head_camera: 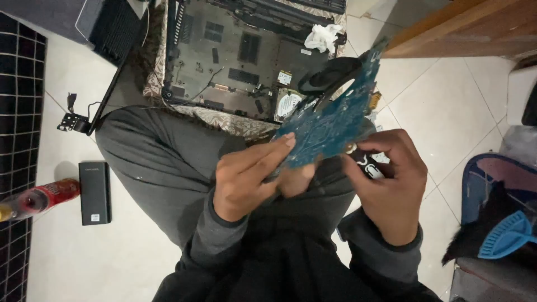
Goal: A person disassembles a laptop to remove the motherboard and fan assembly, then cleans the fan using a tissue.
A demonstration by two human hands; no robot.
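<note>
Head view: blue circuit board (330,120) held tilted above lap, between both hands. Left hand (246,179) clamped on lower edge, fingers (274,146) flat across face. Right hand (389,179) pinching right edge. Beyond board, opened laptop base (235,56) on patterned cloth (224,118); black battery pack (94,192) on floor, well apart.

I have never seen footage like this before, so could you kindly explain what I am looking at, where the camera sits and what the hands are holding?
The one picture comes from a camera worn on a person's head, looking down at their lap as they sit on a tiled floor. Both bare hands hold a blue circuit board: the left hand grips its near edge, and the right hand pinches its lower right side. Beyond the knees lies an opened laptop shell on a patterned cloth, with a crumpled white tissue on it. To the left lie a black battery pack and a red bottle.
</note>
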